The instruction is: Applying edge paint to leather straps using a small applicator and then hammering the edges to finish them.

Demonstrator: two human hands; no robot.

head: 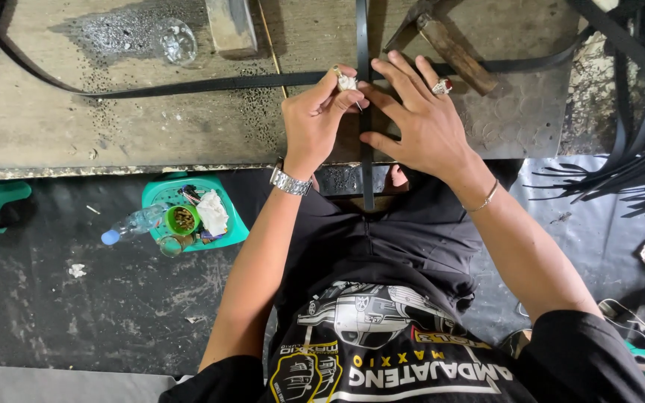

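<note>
A narrow black strap [365, 160] is pinned flat across the worn wooden workbench's [54, 127] near edge by the spread right hand [419, 119], while a small pale tool [346, 82] is pinched in the left hand [315, 119]. A slipped strap could be miscut, or fingers nicked. On the floor, a green plastic tray [237, 231] holds a cup and scraps.

We see our left hand [315, 119] pinching a small white-wrapped tool [346, 81] against a narrow black strap [366, 160] on the worn wooden workbench [113, 127]; our right hand [419, 119] presses flat beside it.
</note>
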